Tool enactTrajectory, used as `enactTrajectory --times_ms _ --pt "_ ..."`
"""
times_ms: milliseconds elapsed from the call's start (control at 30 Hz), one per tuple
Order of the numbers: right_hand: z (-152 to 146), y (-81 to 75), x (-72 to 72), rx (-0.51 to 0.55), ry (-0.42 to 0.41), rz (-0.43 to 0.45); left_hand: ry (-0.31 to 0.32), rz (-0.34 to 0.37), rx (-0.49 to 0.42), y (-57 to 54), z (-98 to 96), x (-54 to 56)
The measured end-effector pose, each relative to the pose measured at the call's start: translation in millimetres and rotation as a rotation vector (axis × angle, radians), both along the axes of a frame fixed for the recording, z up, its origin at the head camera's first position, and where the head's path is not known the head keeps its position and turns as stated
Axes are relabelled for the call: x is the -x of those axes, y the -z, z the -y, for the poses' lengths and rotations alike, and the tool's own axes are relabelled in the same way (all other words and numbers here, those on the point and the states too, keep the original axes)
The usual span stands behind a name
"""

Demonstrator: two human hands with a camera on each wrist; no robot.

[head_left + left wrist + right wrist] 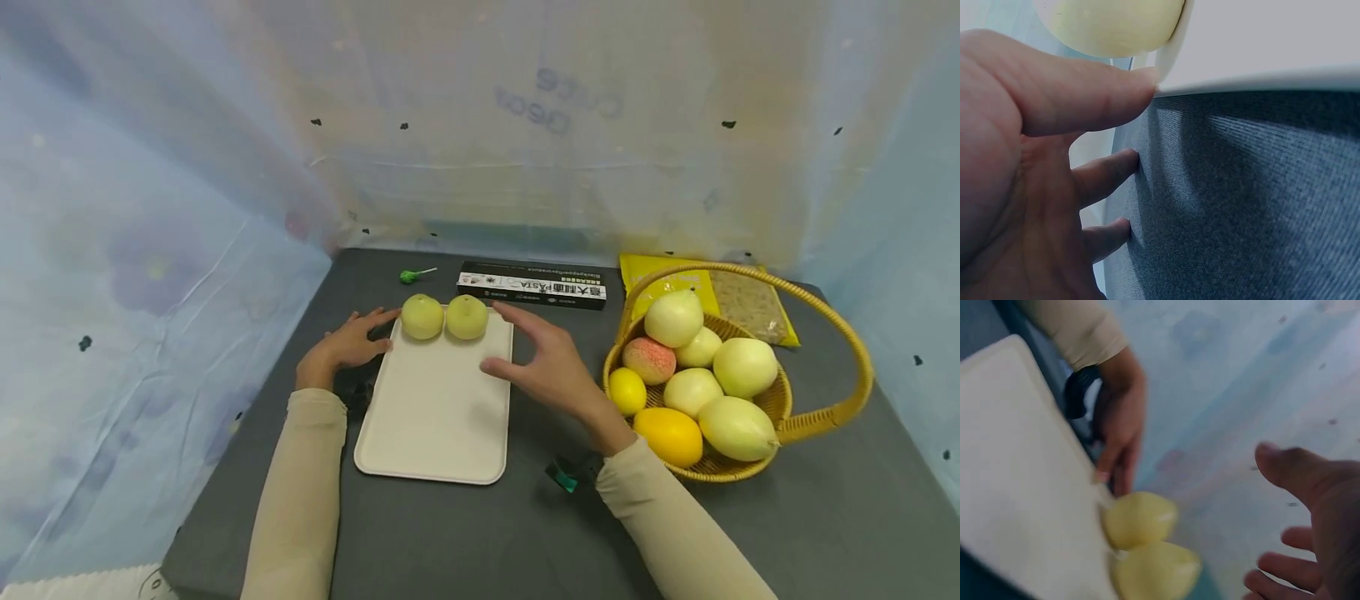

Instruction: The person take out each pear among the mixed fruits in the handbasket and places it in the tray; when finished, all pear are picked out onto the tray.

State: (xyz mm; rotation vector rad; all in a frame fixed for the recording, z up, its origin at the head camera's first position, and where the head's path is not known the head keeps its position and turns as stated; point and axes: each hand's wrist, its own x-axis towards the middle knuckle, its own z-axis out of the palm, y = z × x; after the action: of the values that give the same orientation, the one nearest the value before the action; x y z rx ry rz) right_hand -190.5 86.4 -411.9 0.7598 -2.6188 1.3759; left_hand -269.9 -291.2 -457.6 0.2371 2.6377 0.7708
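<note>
Resting at the far end of the white tray point(442, 408), two yellow-green fruits point(422, 317) sit between the left hand point(351, 342), thumb touching the tray, and the right hand point(551, 365), both with fingers apart. A pasta box point(531, 286) lies just behind, a lollipop point(408, 276) leftward; rightward, a basket point(813, 422) partly blocks a yellow packet point(753, 307).

One bench point(450, 542), three views.
The head camera looks forward and down from the near side. The left wrist camera sits close to the left fingers point(1107, 178), facing an edge of the tray point(442, 417). The right wrist view, blurred and probably tilted, faces leftward across it, sharing the left fingers, tray and two yellow-green fruits point(422, 317) with the head view.
</note>
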Motion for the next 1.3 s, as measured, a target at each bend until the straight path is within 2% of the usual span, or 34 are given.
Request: enactTrajectory --times_ms 100,200,400,500,600,767,933,1033,1133,1300 --pt "-34 -14.3 -22.8 -0.028 -0.025 -0.03 -0.004 -0.001 0.005 -0.3 -0.7 0.4" --pt "-71 -24.2 -44.3 -0.078 -0.011 -0.066 -0.008 0.0 0.011 -1.8 -0.6 -0.3" --pt "-143 -33.3 -80.0 -0.145 0.145 -0.141 -0.009 -0.001 0.011 -1.3 -0.7 -1.1" --pt "-173 -36.9 -97.4 -0.198 0.25 -0.137 -0.006 0.0 0.006 0.3 -1.1 -1.0" --pt "-196 -38.7 -110.4 -0.298 0.328 -0.124 -0.005 -0.001 0.008 0.8 -1.1 -1.2" --pt "-215 -35.8 -117.9 -0.453 0.35 -0.047 -0.01 -0.003 0.014 -0.4 -1.5 -2.1" --pt "-223 -29.9 -114.8 -0.581 0.318 0.112 -0.007 -0.005 0.007 0.0 -0.8 -1.5" --pt "-227 -25.4 -112.1 -0.627 0.291 0.172 -0.007 -0.002 0.005 0.5 -1.0 -1.2" --pt "-229 -19.0 -111.0 -0.643 0.283 0.175 -0.005 0.005 0.011 1.4 -0.6 -0.8" --pt "-226 -9.9 -112.1 -0.626 0.332 0.102 -0.006 0.004 0.016 1.6 1.0 -0.4"
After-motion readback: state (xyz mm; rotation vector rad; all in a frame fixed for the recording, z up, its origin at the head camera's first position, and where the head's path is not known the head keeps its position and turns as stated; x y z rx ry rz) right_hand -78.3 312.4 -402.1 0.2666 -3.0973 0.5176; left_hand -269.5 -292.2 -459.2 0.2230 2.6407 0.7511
